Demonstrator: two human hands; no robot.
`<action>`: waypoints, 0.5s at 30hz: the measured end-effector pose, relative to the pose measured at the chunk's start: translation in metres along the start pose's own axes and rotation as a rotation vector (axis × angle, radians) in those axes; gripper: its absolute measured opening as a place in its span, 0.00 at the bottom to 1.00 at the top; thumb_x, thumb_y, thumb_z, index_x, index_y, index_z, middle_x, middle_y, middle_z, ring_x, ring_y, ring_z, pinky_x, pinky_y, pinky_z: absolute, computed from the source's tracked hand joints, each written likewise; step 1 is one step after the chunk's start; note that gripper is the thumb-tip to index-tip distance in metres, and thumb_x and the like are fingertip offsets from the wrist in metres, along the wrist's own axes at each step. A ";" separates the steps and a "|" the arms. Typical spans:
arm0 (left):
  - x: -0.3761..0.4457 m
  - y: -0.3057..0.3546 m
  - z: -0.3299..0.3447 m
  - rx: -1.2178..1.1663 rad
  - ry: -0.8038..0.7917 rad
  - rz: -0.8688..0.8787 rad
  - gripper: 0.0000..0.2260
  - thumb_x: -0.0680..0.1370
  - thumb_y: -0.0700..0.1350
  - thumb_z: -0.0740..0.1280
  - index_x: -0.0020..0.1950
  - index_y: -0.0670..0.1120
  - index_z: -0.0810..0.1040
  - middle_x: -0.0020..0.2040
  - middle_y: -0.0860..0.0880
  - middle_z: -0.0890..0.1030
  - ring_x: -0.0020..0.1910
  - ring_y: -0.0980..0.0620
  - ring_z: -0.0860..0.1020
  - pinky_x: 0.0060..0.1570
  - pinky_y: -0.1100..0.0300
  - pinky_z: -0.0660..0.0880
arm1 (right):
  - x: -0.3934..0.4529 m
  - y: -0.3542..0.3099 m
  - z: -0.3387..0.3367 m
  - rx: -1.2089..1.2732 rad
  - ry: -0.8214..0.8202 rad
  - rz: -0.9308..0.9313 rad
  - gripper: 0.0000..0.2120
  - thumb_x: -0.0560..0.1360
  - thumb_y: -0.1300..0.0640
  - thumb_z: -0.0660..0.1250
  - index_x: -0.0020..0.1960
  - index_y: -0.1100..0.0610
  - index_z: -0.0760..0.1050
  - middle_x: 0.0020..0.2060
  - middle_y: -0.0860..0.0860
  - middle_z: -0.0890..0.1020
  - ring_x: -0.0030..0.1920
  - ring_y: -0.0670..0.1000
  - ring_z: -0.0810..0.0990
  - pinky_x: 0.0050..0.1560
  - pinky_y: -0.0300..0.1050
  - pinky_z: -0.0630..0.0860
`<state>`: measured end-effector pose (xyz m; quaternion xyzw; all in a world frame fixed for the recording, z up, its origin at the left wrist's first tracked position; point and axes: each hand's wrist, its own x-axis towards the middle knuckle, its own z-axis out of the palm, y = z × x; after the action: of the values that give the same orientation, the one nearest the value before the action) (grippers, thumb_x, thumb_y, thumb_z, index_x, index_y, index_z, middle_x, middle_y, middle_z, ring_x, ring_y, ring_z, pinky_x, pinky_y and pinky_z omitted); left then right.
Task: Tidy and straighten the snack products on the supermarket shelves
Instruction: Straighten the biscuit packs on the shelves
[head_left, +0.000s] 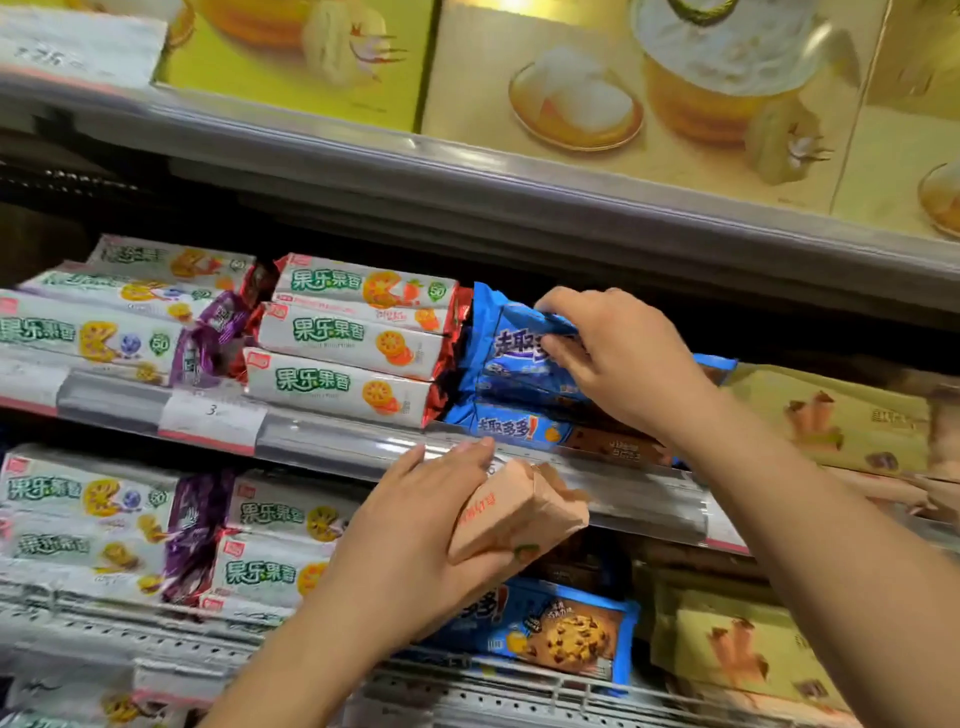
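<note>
- Supermarket shelves (332, 447) hold rows of snack packs, white biscuit packs (343, 338) at left.
- Right hand (618, 353) reaches up to the middle shelf, fingers curled and pinching the top blue cookie pack (498, 338), just right of the white ones.
- Left hand (415, 525), lower and nearer, grips a tan paper-wrapped pack (514, 514) in front of the shelf edge.

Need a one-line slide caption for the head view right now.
Right hand grips the top blue cookie pack on the middle shelf; left hand holds a tan packet below.
</note>
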<state>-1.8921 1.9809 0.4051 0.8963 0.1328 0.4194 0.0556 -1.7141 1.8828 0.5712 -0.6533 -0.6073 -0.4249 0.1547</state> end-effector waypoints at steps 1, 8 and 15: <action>0.000 -0.001 0.000 -0.011 0.000 -0.004 0.35 0.70 0.67 0.64 0.75 0.55 0.68 0.77 0.61 0.67 0.76 0.62 0.63 0.78 0.55 0.53 | 0.002 -0.002 0.009 -0.014 -0.023 -0.013 0.13 0.80 0.48 0.63 0.64 0.48 0.72 0.49 0.50 0.81 0.53 0.57 0.76 0.46 0.54 0.76; -0.002 -0.001 0.003 -0.014 0.006 -0.008 0.35 0.71 0.67 0.64 0.77 0.57 0.65 0.80 0.63 0.60 0.79 0.66 0.55 0.80 0.56 0.47 | -0.002 0.005 0.034 -0.124 -0.030 -0.032 0.26 0.80 0.41 0.60 0.75 0.49 0.68 0.61 0.53 0.79 0.59 0.59 0.76 0.54 0.56 0.74; -0.004 0.002 0.007 -0.049 0.073 0.000 0.35 0.71 0.67 0.64 0.77 0.57 0.66 0.78 0.63 0.65 0.78 0.65 0.59 0.80 0.56 0.50 | -0.039 0.024 0.027 -0.053 0.200 -0.086 0.12 0.76 0.53 0.71 0.57 0.56 0.80 0.54 0.53 0.82 0.52 0.58 0.78 0.48 0.53 0.76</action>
<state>-1.8884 1.9778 0.3980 0.8787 0.1243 0.4551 0.0728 -1.6781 1.8712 0.5339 -0.5850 -0.6047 -0.5100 0.1788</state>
